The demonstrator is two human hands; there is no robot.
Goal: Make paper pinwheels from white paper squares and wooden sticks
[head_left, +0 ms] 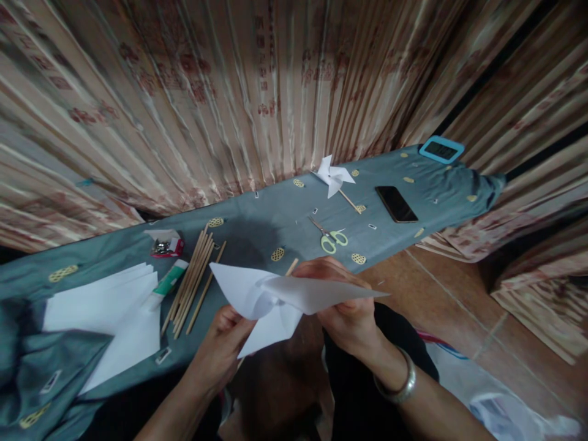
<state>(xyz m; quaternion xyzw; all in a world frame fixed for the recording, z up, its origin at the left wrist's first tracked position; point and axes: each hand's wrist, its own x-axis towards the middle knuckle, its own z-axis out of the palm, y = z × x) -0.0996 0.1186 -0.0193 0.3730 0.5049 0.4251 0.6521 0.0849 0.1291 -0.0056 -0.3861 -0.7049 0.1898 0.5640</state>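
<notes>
A white paper pinwheel (pixel 275 300) is held up in front of me between my two hands. My left hand (pixel 223 343) has its thumb and fingers closed at the pinwheel's lower left blade. My right hand (pixel 342 300) is closed around its right side, with most of the fingers behind a blade. One end of a wooden stick (pixel 293 266) shows just above the blades, and the rest of it runs behind the paper. How the stick and paper are joined is hidden.
The cloth-covered table (pixel 248 226) bears white paper sheets (pixel 96 300), a glue stick (pixel 168 283), several wooden sticks (pixel 195 278), a small box of metal pins (pixel 164 244), scissors (pixel 331 237), another pinwheel (pixel 333 176), a phone (pixel 396 204) and a blue-framed clock (pixel 441 149). Curtains (pixel 257 92) hang behind.
</notes>
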